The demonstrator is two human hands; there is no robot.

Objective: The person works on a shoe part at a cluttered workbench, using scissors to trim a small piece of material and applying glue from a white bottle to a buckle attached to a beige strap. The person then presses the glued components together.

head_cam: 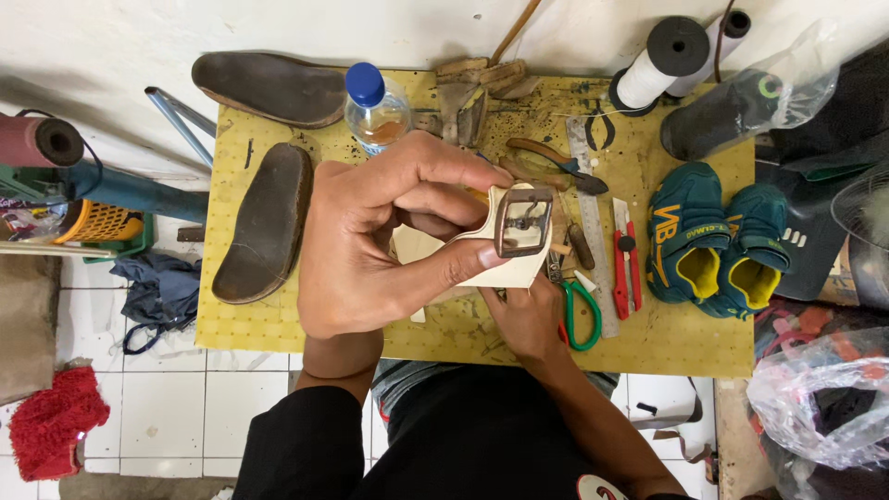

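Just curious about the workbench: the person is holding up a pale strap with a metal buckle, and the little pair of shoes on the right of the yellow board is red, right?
Not quite. In the head view the small shoes are dark teal with yellow insides, not red. The left hand does hold the pale strap with its metal buckle above the yellow board.

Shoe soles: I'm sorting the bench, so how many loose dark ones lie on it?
2. One sole lies across the board's far left corner; the other sole lies lengthwise along its left edge, beside the left hand. Clutter may hide others.
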